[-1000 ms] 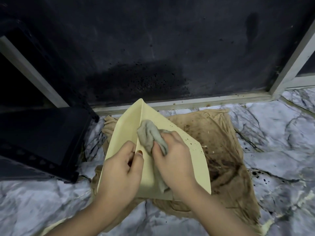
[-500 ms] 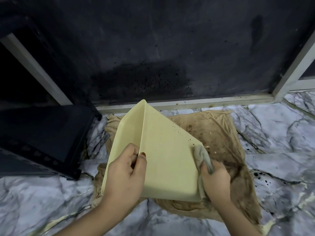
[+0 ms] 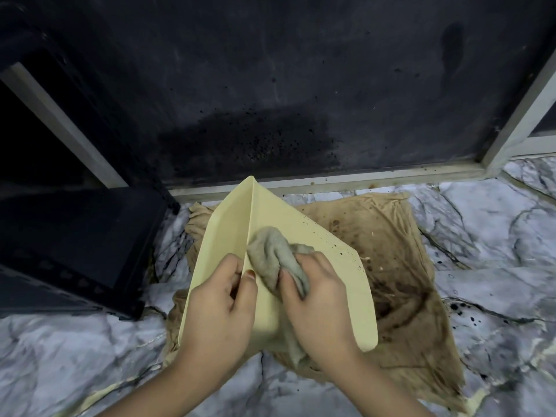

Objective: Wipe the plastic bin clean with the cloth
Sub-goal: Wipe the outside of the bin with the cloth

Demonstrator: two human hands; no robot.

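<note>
A pale yellow plastic bin (image 3: pixel 304 236) is tilted on its side over a stained brown rag, one corner edge pointing up toward the wall. My left hand (image 3: pixel 219 308) grips that edge near its lower end, thumb on the right face. My right hand (image 3: pixel 319 293) is shut on a crumpled grey cloth (image 3: pixel 273 251) and presses it against the bin's right face, close beside the left thumb. Small dark specks dot the bin's upper right rim.
The stained brown rag (image 3: pixel 400 266) is spread on the marble-patterned floor (image 3: pixel 496 236) under the bin. A black box-like object (image 3: pixel 75 242) stands at the left. A dark, spattered wall panel (image 3: pixel 270 100) with a pale frame rises just behind.
My right hand has swept the cloth from the bin's right edge back leftward and up across the face to beside the left thumb. The left hand keeps its grip.
</note>
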